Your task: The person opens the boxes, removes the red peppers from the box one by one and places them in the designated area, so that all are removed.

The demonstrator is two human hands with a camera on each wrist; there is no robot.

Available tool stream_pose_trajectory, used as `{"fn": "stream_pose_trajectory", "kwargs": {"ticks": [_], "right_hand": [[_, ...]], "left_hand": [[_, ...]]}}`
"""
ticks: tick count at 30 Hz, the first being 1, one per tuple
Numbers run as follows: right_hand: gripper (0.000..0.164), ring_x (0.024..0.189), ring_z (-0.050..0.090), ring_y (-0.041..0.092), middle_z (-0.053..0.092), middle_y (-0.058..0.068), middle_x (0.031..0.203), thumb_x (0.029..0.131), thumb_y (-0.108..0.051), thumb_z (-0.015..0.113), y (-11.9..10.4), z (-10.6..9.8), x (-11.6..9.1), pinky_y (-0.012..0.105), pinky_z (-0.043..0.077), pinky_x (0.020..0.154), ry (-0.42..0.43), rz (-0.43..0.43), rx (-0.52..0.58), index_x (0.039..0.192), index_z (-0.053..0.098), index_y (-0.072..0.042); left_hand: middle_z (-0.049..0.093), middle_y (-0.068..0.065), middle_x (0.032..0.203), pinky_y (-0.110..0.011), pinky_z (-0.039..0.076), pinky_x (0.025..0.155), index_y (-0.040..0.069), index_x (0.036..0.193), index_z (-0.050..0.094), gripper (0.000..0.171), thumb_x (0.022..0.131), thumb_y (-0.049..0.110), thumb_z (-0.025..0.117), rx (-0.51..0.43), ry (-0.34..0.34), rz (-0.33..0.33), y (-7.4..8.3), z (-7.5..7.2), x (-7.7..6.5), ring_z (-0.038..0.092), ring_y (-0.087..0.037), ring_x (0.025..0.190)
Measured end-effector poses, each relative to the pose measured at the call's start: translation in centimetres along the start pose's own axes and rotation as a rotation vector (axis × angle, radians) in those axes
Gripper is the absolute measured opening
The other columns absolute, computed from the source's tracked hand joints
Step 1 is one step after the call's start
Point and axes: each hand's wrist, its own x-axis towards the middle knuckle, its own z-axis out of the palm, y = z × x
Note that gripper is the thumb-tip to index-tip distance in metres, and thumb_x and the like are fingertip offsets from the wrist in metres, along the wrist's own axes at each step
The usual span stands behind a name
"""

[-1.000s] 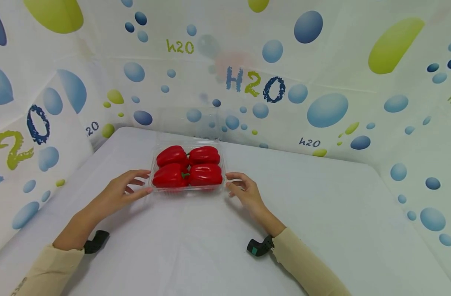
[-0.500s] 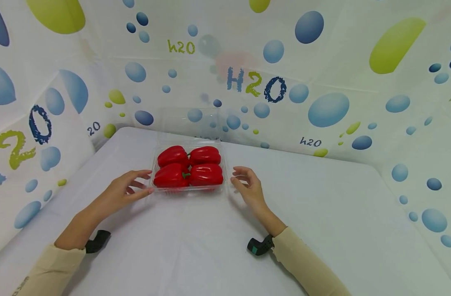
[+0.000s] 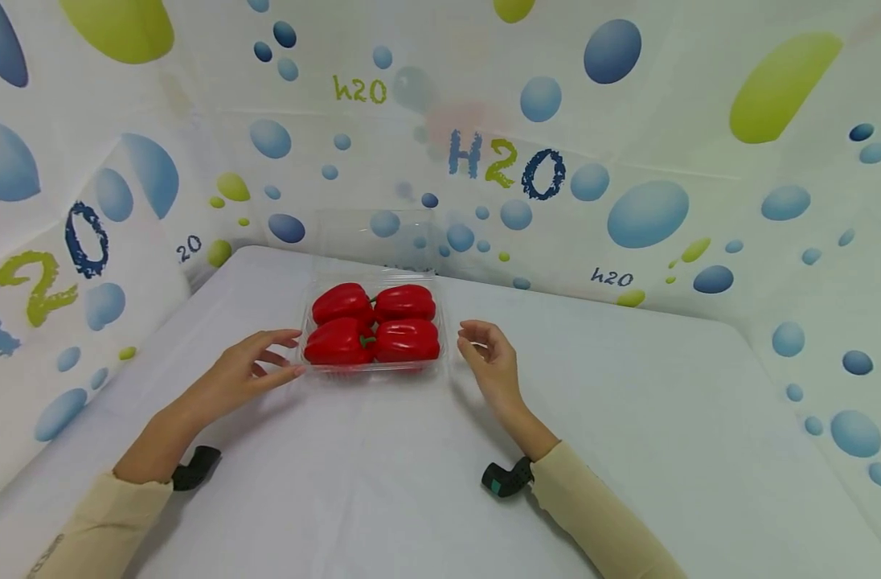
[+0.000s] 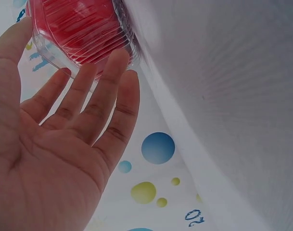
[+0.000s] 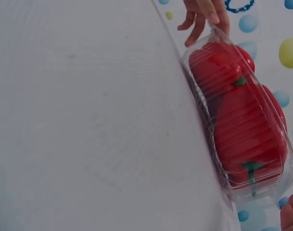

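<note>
Several red bell peppers [image 3: 407,341] lie in two rows in a clear plastic box [image 3: 371,367]. Its transparent lid [image 3: 375,229] stands raised at the back. At the box's left side is my left hand [image 3: 248,368], fingers spread and nearly straight; the fingertips reach the ribbed plastic wall [image 4: 100,41] in the left wrist view. My right hand [image 3: 494,368] is a short gap away from the right side, its fingers loosely bent with nothing between them. Only a few right fingertips [image 5: 291,214] show at the lower right corner of the right wrist view.
A white cloth [image 3: 383,474] covers the table under the box. Behind and at both sides hang white sheets [image 3: 440,96] printed with blue and green drops. Black wrist devices [image 3: 197,469] sit below each hand at the beige cuffs [image 3: 556,474].
My right hand has drawn back from the box's right side, and its fingers bend more. My left hand stays by the left side. The box and peppers rest in place.
</note>
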Motion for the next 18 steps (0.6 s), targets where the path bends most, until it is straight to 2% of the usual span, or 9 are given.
{"fn": "stream_pose_trajectory", "kwargs": {"ticks": [7, 11, 15, 18], "right_hand": [[0.028, 0.101, 0.06, 0.011, 0.058, 0.027, 0.118, 0.095, -0.004, 0.062, -0.7, 0.3, -0.1, 0.019, 0.05, 0.09, -0.002, 0.017, 0.085, 0.12, 0.057, 0.007], [0.028, 0.098, 0.062, 0.013, 0.055, 0.032, 0.118, 0.095, -0.003, 0.061, -0.3, 0.4, 0.2, 0.021, 0.052, 0.089, -0.047, -0.001, 0.154, 0.12, 0.056, 0.009], [0.028, 0.094, 0.063, 0.012, 0.056, 0.032, 0.115, 0.093, 0.0, 0.062, -0.4, 0.4, 0.6, 0.021, 0.053, 0.086, -0.093, 0.007, 0.144, 0.118, 0.056, 0.011], [0.028, 0.092, 0.063, 0.012, 0.057, 0.03, 0.115, 0.093, -0.001, 0.063, -0.6, 0.3, 1.1, 0.021, 0.054, 0.084, -0.121, 0.027, 0.101, 0.117, 0.057, 0.009]], "left_hand": [[0.053, -0.022, 0.132, -0.019, 0.051, 0.078, 0.003, 0.141, 0.045, 0.059, 0.092, 0.024, 0.069, -0.01, -0.008, -0.015, -0.3, 0.1, 0.1, 0.064, -0.034, 0.103], [0.053, -0.023, 0.132, -0.032, 0.056, 0.081, 0.003, 0.141, 0.044, 0.059, 0.092, 0.024, 0.068, -0.011, -0.013, -0.016, -0.3, 0.1, 0.1, 0.063, -0.034, 0.103], [0.053, -0.023, 0.132, -0.044, 0.057, 0.082, 0.003, 0.142, 0.043, 0.059, 0.092, 0.024, 0.068, -0.017, -0.016, -0.012, -0.2, 0.1, 0.0, 0.063, -0.035, 0.103], [0.055, -0.023, 0.129, -0.042, 0.057, 0.081, 0.004, 0.142, 0.043, 0.059, 0.092, 0.022, 0.068, -0.023, -0.019, -0.007, -0.2, 0.1, 0.0, 0.064, -0.034, 0.102]]}}
